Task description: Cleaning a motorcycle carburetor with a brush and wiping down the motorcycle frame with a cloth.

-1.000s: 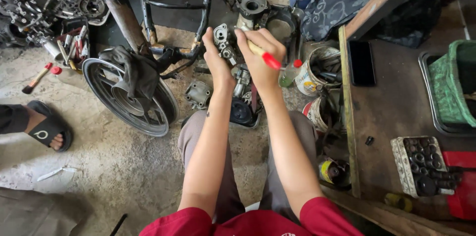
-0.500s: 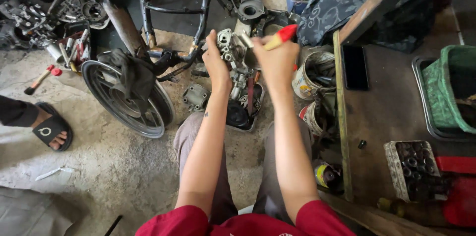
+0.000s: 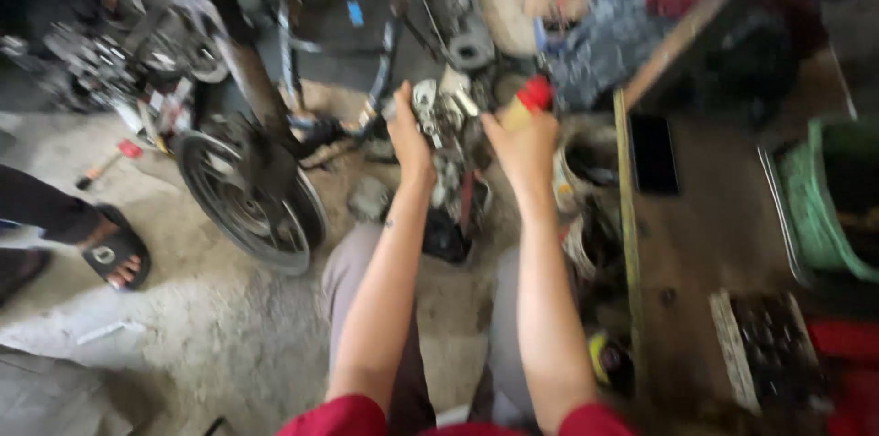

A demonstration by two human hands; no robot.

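Dusty concrete floor [image 3: 183, 335] of a workshop, blurred by motion, cluttered with bike parts. At centre, a metal engine part [image 3: 444, 111], held up above the lap. Left hand [image 3: 407, 129] clamped on the left side of the engine part, fingers wrapped over its edge. Right hand [image 3: 522, 143] just right of the engine part, clenched around a tool with a red handle [image 3: 533, 92], red end sticking up above the fist; tip hidden. Left of the engine part, a small spoked wheel [image 3: 252, 207] with a dark tyre, standing on the floor beneath a bike frame [image 3: 302, 51]. Far left of the engine part, another person's foot in a black sandal [image 3: 114, 253]. Right of the engine part, a wooden table [image 3: 705, 216] carrying a black phone [image 3: 655, 154], a green basket [image 3: 829, 198] at the far edge, and a dark tray of small parts [image 3: 769, 344] nearer the camera. Below the engine part, grey trousers [image 3: 357, 280] and 2 bare forearms, red sleeves at the bottom edge.
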